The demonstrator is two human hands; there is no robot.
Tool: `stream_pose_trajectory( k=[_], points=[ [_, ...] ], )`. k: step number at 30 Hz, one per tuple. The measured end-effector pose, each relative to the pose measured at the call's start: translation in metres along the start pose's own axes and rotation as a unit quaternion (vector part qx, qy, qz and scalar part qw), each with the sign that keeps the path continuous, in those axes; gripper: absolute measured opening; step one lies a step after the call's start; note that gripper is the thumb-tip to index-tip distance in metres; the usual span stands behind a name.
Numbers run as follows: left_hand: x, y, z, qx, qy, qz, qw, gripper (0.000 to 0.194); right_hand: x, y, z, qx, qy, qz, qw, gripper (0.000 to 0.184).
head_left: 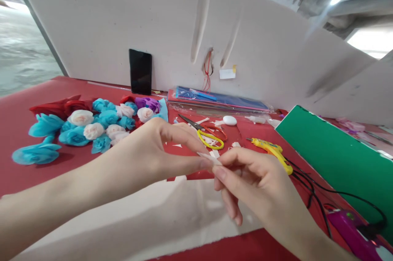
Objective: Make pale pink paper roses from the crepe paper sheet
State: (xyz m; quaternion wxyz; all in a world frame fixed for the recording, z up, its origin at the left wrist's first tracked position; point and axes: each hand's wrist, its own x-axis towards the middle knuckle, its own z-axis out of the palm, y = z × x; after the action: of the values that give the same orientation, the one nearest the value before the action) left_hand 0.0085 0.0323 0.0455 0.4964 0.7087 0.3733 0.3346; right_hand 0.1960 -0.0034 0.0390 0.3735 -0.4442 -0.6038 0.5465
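Between the fingertips of both hands is a small folded piece of pale crepe paper point(210, 158). My left hand point(147, 146) reaches in from the left, thumb and forefinger pinching one end of it. Pinched on the other end is my right hand point(258, 183), its lower fingers curled loosely beneath. Below the hands a wide off-white crepe paper strip point(138, 220) lies across the table; whether it joins the held piece is hidden. Scissors with yellow and red handles point(211, 142) lie just beyond the fingers, among white paper scraps.
Blue, white, red and purple paper flowers point(106, 120) are bunched at left on the red table point(18, 130). A yellow glue gun point(270, 148) with black cables sits right, beside a green board point(331, 163) and a purple power strip point(356, 232). A black phone point(140, 72) leans on the back panel.
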Motion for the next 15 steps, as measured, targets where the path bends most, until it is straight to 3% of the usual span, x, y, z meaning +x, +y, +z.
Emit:
stream_pose_trajectory(
  k=[5, 8, 15],
  points=[
    [-0.0031, 0.0072, 0.0012, -0.021, 0.008, -0.021, 1.000, 0.013, 0.0003, -0.0008, 0.0015, -0.007, 0.011, 0.000, 1.000, 0.013],
    [-0.0031, 0.0093, 0.0016, -0.025, 0.009, -0.052, 0.998, 0.015, -0.0002, -0.0017, 0.0031, -0.084, 0.047, -0.055, 0.994, 0.005],
    [-0.0015, 0.0047, 0.0025, -0.015, 0.010, -0.006, 1.000, 0.015, -0.0025, 0.0061, 0.0038, -0.220, 0.104, -0.176, 0.954, 0.017]
  ],
)
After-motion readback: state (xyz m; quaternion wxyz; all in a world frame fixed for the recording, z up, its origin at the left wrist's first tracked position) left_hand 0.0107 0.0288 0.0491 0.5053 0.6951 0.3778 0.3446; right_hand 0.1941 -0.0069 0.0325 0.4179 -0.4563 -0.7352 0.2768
